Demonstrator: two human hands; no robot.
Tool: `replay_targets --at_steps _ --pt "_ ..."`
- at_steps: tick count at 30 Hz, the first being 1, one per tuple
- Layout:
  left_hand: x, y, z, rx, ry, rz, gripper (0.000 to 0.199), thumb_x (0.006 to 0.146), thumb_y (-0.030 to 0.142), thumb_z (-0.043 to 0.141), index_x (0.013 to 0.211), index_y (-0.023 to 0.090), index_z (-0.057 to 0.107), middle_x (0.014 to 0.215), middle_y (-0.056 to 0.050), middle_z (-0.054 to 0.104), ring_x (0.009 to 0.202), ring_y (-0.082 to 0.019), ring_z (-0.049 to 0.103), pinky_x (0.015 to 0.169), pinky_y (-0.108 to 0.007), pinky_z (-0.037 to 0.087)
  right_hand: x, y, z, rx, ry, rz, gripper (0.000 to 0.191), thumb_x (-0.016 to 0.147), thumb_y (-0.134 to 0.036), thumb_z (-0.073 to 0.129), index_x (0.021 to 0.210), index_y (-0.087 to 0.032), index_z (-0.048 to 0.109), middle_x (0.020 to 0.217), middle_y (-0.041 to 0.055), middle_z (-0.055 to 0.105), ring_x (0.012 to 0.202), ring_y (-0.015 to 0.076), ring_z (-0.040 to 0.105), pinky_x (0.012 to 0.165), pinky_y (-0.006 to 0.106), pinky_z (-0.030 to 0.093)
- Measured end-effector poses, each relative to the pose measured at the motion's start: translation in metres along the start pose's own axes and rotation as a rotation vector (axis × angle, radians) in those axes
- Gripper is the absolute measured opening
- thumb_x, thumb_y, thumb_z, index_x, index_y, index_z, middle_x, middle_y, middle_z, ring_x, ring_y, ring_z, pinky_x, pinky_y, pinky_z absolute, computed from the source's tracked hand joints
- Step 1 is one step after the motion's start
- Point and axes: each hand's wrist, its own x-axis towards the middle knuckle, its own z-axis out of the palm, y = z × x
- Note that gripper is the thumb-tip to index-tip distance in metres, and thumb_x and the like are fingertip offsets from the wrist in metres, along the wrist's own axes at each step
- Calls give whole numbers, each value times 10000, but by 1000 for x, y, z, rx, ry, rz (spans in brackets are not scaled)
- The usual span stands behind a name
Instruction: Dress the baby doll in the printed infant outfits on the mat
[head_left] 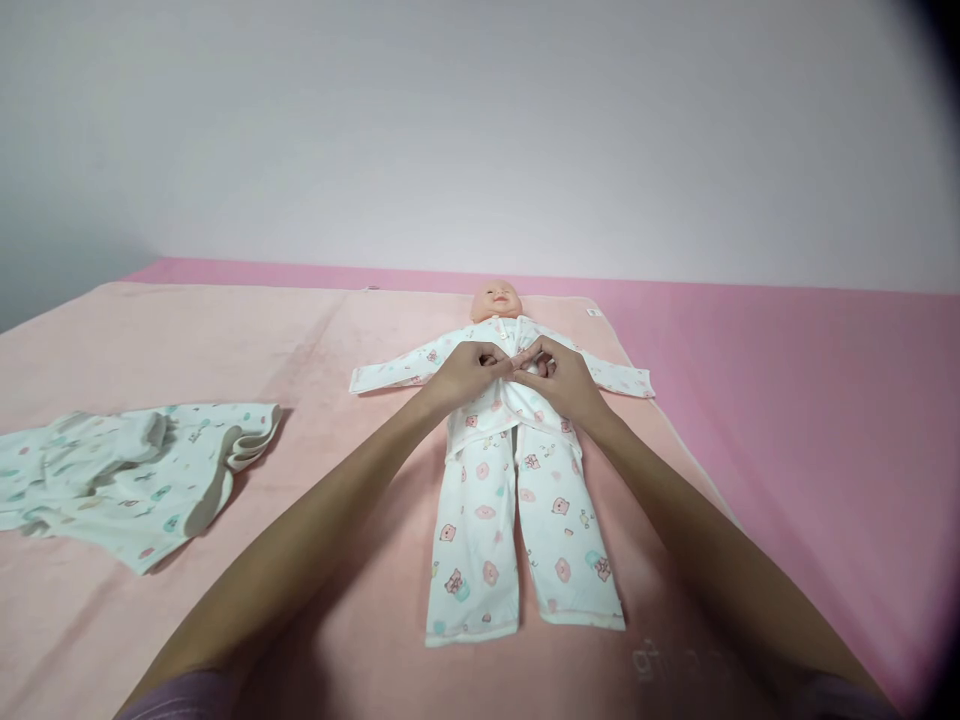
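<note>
A baby doll (496,298) lies on its back, dressed in a white patterned long-sleeved top (480,418) and matching trousers (484,540). Its sleeves stretch out to both sides. Over the middle of the chest, my left hand (474,372) pinches the front of the top between thumb and fingers. My right hand (553,376) meets it there, also pinching the fabric at the front opening. The fingertips of both hands almost touch. Whatever fastening lies between them is hidden by the fingers. Below, the front edges of the top hang apart over the trousers.
Another white patterned baby garment (142,470) lies crumpled at the left. Everything rests on a light pink blanket (360,640), spread over a darker pink surface (787,420) that shows at the right. A pale wall (480,130) stands behind.
</note>
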Motion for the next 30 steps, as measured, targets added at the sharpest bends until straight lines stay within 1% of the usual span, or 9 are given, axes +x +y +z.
replay_targets --at_steps 3,6,9,12,14,19,23,27,30 --pt "0 -1 0 -39 -36 -7 312 828 479 779 834 168 753 697 17 489 624 -104 372 584 -260 264 2 4 -6 48 -34 38 428 774 -578 875 993 -248 710 931 22 725 685 148 506 651 314 435" --pt "-2 0 -7 -59 -71 -34 360 820 518 804 873 166 757 717 13 505 644 -109 407 581 -251 280 4 8 -13 72 -92 25 422 803 -568 859 1067 -260 741 983 24 736 730 151 539 673 311 443" --pt "-3 -2 -13 -85 -130 -42 386 822 551 809 928 182 768 758 2 530 664 -118 449 566 -246 298 6 12 -15 99 -103 18 376 846 -593 815 1001 -252 787 993 39 759 780 171 590 708 326 462" --pt "-2 -6 -17 -102 -154 -32 412 802 581 827 934 195 770 764 -6 559 660 -125 486 547 -245 321 7 17 -12 156 -84 15 389 812 -604 845 924 -235 793 994 54 776 851 201 638 756 345 493" --pt "-1 -8 -17 -103 -143 -29 419 786 588 841 920 197 772 727 -1 557 643 -127 499 535 -243 328 8 21 -10 189 -84 15 390 787 -595 870 912 -233 795 999 57 780 868 208 650 766 351 500" --pt "1 -11 -12 -115 -80 -54 418 755 579 869 903 197 785 627 11 555 577 -127 511 505 -246 322 8 23 -9 224 -98 41 410 761 -601 890 938 -240 806 989 55 788 795 191 631 716 344 487" --pt "4 -18 -7 -132 -16 -77 402 734 565 880 855 190 795 572 10 553 549 -131 508 495 -248 317 7 19 -10 190 -82 47 423 754 -606 893 950 -241 809 868 29 744 687 153 536 627 316 413" --pt "5 -22 -5 -132 14 -71 413 734 571 876 851 181 808 590 1 570 537 -117 463 493 -248 283 5 15 -9 145 -55 67 428 754 -619 884 942 -243 807 735 -7 651 619 131 437 579 303 347" --pt "2 -21 -6 -115 0 -43 419 770 584 844 870 178 814 616 8 557 528 -96 397 500 -248 254 5 14 -9 147 -55 67 426 752 -617 881 938 -243 799 782 5 681 623 131 436 576 301 347"
